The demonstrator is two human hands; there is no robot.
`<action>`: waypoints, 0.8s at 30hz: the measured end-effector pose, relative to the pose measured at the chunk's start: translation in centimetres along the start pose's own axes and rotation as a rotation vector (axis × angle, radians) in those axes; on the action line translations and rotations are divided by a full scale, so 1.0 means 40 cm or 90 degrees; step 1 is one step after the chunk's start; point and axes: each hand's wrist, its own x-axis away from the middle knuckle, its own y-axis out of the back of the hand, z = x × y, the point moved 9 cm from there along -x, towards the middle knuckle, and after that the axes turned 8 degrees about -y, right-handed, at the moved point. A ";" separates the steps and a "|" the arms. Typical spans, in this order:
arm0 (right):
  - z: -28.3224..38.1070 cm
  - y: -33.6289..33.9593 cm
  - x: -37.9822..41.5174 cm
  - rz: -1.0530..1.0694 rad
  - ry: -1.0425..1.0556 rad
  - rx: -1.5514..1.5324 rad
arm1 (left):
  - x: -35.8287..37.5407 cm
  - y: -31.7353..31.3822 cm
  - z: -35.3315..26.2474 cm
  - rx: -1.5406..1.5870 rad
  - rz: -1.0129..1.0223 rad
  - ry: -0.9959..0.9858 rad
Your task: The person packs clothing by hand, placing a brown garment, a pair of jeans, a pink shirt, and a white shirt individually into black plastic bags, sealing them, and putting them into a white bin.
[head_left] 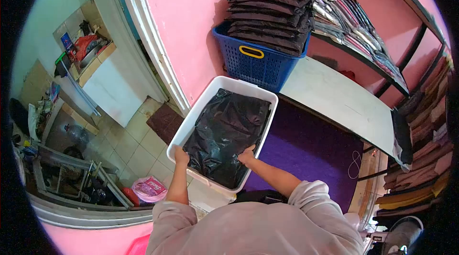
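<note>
A large white plastic tub [221,81] stands in front of me with a shiny, wrinkled black plastic package [228,128] lying flat inside it. At the tub's left wall, my left hand [181,155] is closed on the near left edge of the package. My right hand [246,155] grips the package's right side, just inside the tub's right wall. The fingertips of both hands are partly hidden by the package and the tub.
Beyond the tub, a blue basket [260,66] holds several stacked black packages [270,11]. A white low table [342,97] stands to the right, under a shelf of bagged clothes [354,28]. Hanging garments [420,154] line the right edge. A doorway [153,40] lies left.
</note>
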 end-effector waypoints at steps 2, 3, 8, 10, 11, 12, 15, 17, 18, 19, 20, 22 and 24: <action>0.024 0.014 0.035 -0.026 0.043 0.124 | 0.008 0.041 -0.004 -0.071 -0.071 -0.014; 0.030 0.021 0.080 -0.023 0.043 0.122 | 0.012 0.063 -0.017 -0.073 -0.070 -0.014; 0.157 0.026 0.249 -0.439 0.494 0.609 | 0.057 0.056 -0.158 -0.341 0.039 -0.263; 0.147 0.021 0.213 -0.396 0.499 0.715 | 0.060 0.000 -0.144 -0.347 0.176 -0.201; 0.137 0.012 0.188 -0.352 0.502 0.824 | 0.069 -0.044 -0.115 -0.347 0.311 -0.135; 0.107 0.019 0.140 -0.239 0.394 0.885 | 0.067 -0.060 -0.105 -0.350 0.310 -0.138; 0.088 0.024 0.113 -0.139 0.319 0.888 | 0.082 -0.091 -0.074 -0.376 0.378 -0.049; 0.088 0.029 0.116 -0.185 0.369 0.880 | 0.081 -0.076 -0.101 -0.348 0.335 0.029; 0.098 0.024 0.123 -0.202 0.431 0.841 | 0.070 -0.086 -0.125 -0.336 0.300 -0.007; 0.107 0.027 0.130 -0.220 0.491 0.800 | 0.066 -0.103 -0.144 -0.339 0.297 -0.021; 0.099 0.044 0.128 -0.233 0.482 0.790 | 0.060 -0.116 -0.197 -0.315 0.250 -0.095; 0.118 0.078 0.206 -0.219 0.690 0.602 | 0.066 -0.143 -0.316 -0.245 0.201 -0.212; 0.108 0.142 0.235 -0.233 0.777 0.530 | 0.085 -0.181 -0.423 -0.216 0.207 -0.266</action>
